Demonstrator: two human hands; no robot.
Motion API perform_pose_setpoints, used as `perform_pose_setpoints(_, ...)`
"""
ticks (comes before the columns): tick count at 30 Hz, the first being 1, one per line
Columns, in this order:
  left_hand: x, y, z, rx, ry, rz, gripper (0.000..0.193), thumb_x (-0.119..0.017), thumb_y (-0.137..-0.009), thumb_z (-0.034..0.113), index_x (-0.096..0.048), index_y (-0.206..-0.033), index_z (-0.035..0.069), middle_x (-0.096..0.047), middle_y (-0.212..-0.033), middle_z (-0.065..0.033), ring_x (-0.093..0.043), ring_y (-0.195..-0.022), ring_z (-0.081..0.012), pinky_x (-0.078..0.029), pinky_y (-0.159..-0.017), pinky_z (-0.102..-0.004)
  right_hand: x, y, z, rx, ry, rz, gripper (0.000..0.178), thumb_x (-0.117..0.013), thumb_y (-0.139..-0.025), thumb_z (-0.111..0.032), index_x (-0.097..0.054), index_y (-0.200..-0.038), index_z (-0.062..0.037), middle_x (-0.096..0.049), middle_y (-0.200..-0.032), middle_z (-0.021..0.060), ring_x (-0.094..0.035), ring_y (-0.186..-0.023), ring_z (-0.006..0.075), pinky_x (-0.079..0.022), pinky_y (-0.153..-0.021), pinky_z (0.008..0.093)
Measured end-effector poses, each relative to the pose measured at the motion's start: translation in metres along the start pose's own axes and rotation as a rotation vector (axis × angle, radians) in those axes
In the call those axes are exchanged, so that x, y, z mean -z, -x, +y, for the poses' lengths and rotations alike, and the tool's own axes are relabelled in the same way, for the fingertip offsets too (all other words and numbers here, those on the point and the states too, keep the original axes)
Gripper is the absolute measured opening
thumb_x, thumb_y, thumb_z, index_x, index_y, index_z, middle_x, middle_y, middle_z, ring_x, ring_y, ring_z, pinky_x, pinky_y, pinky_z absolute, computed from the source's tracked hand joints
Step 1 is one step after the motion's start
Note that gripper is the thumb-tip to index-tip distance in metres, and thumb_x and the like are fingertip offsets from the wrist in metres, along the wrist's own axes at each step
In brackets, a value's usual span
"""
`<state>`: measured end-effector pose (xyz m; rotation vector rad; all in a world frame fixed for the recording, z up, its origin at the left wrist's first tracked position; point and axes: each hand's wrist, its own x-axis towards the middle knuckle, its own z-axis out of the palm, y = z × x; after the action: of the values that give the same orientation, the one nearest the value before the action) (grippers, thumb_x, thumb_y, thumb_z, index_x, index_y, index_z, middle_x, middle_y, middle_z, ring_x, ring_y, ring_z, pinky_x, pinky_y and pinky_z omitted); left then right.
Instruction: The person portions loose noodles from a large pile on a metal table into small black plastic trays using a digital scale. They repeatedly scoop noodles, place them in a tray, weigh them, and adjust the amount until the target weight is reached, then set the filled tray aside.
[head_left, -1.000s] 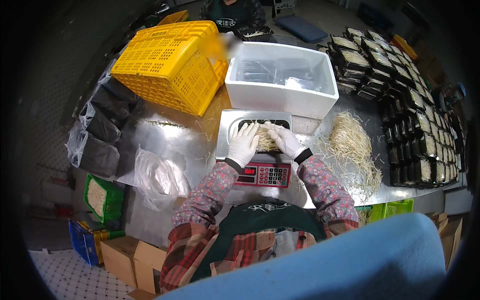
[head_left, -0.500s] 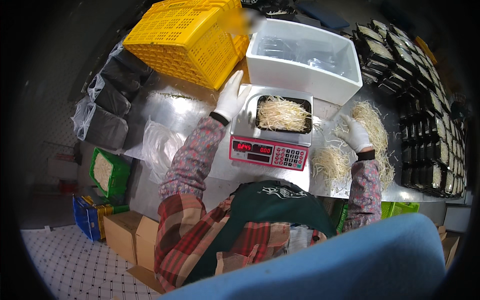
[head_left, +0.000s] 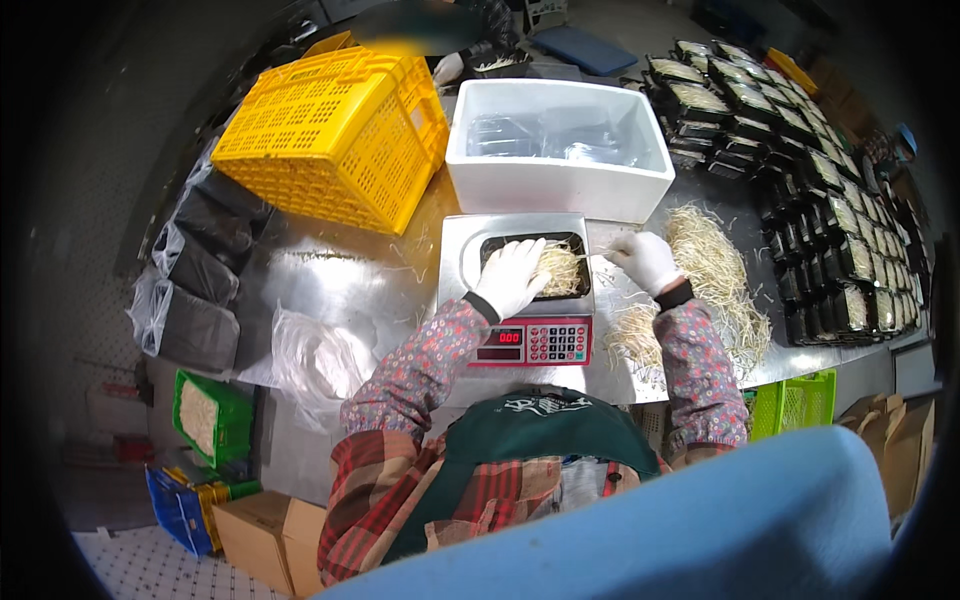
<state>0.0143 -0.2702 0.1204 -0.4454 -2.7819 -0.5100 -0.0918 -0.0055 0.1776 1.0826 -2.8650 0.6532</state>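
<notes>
A black tray (head_left: 488, 247) of pale bean sprouts (head_left: 562, 270) rests on the metal plate of a red-fronted digital scale (head_left: 548, 342). My left hand (head_left: 512, 275), in a white glove, lies over the tray's left part with its fingers stretched out on the sprouts. Just off the tray's right edge, my gloved right hand (head_left: 645, 260) is closed in a pinch, with a few thin sprouts showing at its fingertips. Right of the scale lie a large sprout heap (head_left: 712, 270) and a smaller pile (head_left: 635, 335).
Behind the scale stands a white foam box (head_left: 560, 185) holding clear plastic packs. A yellow crate (head_left: 330, 140) is at the back left, near black bag-lined containers (head_left: 195, 320) and a plastic bag (head_left: 315, 355). Stacked sprout trays (head_left: 840, 220) fill the right. Another person's gloved hand (head_left: 448, 70) shows behind.
My left hand has come from the scale's left edge onto the sprouts in the tray. My right hand has moved from the heap toward the tray and closed. The view has shifted.
</notes>
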Motion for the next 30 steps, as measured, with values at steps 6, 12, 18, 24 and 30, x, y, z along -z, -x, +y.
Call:
perform_pose_setpoints(6,0.048,0.006,0.013,0.085,0.166,-0.053,0.102,-0.076,-0.079,0.047,-0.024,-0.15,-0.005,-0.039,-0.147,-0.028,-0.038,-0.136,-0.0416,-0.031,-0.115,-0.0446,0.011,0.042,0.069,-0.276,0.341,-0.247,0.036,-0.077,-0.076,-0.029,-0.073,-0.106,-0.0088,-0.07,-0.091,0.0173,-0.068,-0.086,0.0346,-0.053,-0.075,0.044)
perform_pose_setpoints(12,0.084,0.046,-0.011,0.351,0.286,0.16,0.105,-0.086,-0.068,0.037,-0.031,-0.146,-0.007,-0.046,-0.139,-0.0271,-0.045,-0.13,-0.04,-0.035,-0.113,-0.0433,0.002,0.024,0.021,-0.081,-0.081,0.106,0.051,-0.076,-0.081,-0.027,-0.063,-0.125,-0.005,-0.066,-0.116,0.0192,-0.062,-0.109,0.0351,-0.049,-0.094,0.0417)
perform_pose_setpoints(18,0.018,0.005,0.016,0.091,0.066,0.051,0.096,-0.079,-0.069,0.045,-0.038,-0.141,-0.003,-0.05,-0.136,-0.0231,-0.047,-0.125,-0.04,-0.036,-0.108,-0.0486,-0.087,-0.022,-0.063,0.147,-0.367,0.159,0.048,-0.062,-0.094,-0.034,-0.058,-0.128,-0.0006,-0.063,-0.121,0.0224,-0.059,-0.112,0.0378,-0.047,-0.098,0.0435)
perform_pose_setpoints(24,0.009,-0.027,-0.006,0.181,0.08,-0.211,0.065,-0.072,-0.074,0.037,-0.053,-0.129,0.009,-0.056,-0.121,-0.0128,-0.051,-0.113,-0.0363,-0.044,-0.096,-0.0474,-0.116,-0.041,-0.072,0.004,-0.253,0.088,0.053,-0.05,-0.098,-0.043,-0.056,-0.119,0.0053,-0.063,-0.11,0.0281,-0.057,-0.105,0.0453,-0.045,-0.093,0.05)
perform_pose_setpoints(30,0.01,-0.024,-0.002,0.147,0.104,-0.15,0.077,-0.077,-0.072,0.049,-0.052,-0.131,0.006,-0.057,-0.122,-0.0151,-0.053,-0.113,-0.0367,-0.045,-0.095,-0.0484,-0.077,-0.058,-0.05,0.094,-0.249,-0.345,0.075,-0.049,-0.093,-0.061,-0.054,-0.129,0.0047,-0.067,-0.109,0.0269,-0.065,-0.102,0.0406,-0.05,-0.088,0.0462)
